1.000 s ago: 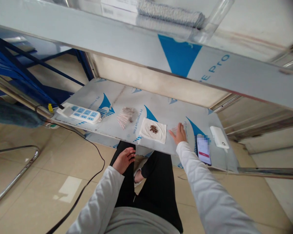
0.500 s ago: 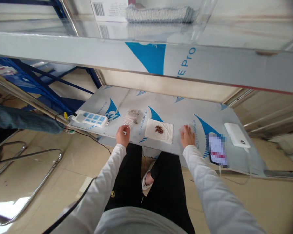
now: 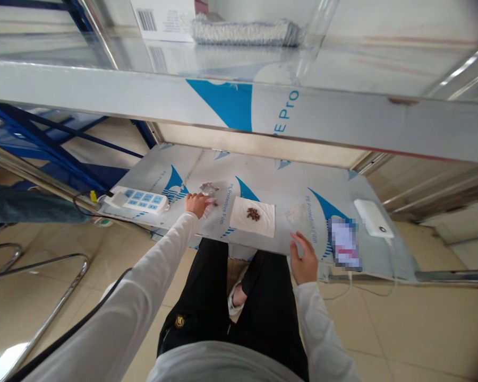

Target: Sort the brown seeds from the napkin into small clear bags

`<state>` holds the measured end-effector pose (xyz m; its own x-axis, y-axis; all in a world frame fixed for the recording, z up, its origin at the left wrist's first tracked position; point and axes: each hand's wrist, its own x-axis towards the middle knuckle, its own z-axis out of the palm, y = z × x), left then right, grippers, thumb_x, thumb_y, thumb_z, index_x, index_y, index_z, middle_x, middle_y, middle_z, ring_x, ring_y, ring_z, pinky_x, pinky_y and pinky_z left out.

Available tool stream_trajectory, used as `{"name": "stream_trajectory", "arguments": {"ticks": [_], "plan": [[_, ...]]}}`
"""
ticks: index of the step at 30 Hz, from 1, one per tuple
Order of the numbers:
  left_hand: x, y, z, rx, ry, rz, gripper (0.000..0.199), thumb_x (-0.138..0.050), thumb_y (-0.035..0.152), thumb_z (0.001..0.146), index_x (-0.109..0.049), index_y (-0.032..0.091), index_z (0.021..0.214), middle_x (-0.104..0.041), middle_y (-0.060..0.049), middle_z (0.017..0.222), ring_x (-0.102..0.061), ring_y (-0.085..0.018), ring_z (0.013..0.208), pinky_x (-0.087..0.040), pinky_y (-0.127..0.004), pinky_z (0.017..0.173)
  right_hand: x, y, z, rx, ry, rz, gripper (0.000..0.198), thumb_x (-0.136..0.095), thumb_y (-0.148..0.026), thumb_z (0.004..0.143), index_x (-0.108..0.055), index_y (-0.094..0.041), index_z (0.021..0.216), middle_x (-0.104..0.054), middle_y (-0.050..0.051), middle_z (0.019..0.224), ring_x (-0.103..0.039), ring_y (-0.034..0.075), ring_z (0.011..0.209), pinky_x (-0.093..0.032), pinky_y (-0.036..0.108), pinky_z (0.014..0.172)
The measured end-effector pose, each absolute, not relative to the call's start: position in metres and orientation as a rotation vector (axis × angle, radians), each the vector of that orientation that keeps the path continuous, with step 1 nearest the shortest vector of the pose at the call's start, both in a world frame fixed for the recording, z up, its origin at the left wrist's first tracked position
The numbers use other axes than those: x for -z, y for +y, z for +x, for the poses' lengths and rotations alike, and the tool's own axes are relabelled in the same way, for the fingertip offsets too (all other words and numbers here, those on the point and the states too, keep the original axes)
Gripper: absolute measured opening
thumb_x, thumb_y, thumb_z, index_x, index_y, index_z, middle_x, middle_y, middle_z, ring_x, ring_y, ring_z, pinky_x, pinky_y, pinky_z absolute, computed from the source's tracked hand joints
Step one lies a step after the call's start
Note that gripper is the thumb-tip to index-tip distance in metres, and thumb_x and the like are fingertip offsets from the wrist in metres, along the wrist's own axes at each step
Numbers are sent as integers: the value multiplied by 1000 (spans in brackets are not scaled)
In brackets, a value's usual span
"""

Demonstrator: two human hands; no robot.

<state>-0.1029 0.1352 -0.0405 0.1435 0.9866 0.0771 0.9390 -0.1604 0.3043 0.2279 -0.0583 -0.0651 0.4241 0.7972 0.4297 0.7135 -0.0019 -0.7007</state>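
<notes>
My left hand [image 3: 197, 204] reaches over the left part of the shelf, its fingers closed on a thin pink-and-white striped piece [image 3: 210, 201] that it largely covers. Just beyond these fingers lies a small clear bag [image 3: 210, 189] with brownish bits in it. My right hand [image 3: 304, 260] hovers at the shelf's front edge, fingers apart and nothing in it. In front of it a crumpled clear plastic bag [image 3: 297, 213] lies flat. Between the hands, a white cloth or napkin [image 3: 241, 220] carries a small heap of dark brown pieces [image 3: 253, 214].
A white power strip [image 3: 137, 200] lies at the left. To the right are a phone [image 3: 346, 244] and a white power bank [image 3: 373, 218] with cables over the front edge. An upper shelf [image 3: 143, 87] crosses above, holding a box [image 3: 165, 18] and a fluffy cloth [image 3: 245, 33].
My left hand has moved forward onto the striped piece. My right hand has drawn back from the clear plastic bag toward the front edge, uncovering it. The view has shifted slightly.
</notes>
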Motion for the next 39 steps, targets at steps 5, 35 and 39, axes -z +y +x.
{"name": "stream_trajectory", "arguments": {"ticks": [5,35,39], "plan": [[32,133,-106,-452,1947,2185,19,-53,21,82,-72,19,77,-73,-12,89,-63,-28,98,-32,-44,96,52,-88,203,-190,-1288,-1712,31,-48,-36,88,-68,-16,101,-65,14,113,-60,25,107,-44,47,97],[-22,-52,-27,-910,1217,1431,22,-62,34,78,-73,16,84,-75,-7,84,-69,-19,75,-55,-26,72,-32,-78,105,-770,-1363,-1556,19,-57,-35,86,-67,-21,93,-75,6,90,-72,22,81,-57,29,73],[-32,-54,-24,-897,1310,1527,21,-61,33,79,-73,17,82,-75,-6,82,-69,-18,72,-54,-25,70,-28,-81,106,-843,-1296,-1467,17,-56,-35,87,-64,-21,94,-75,5,94,-72,21,85,-57,27,74]]}}
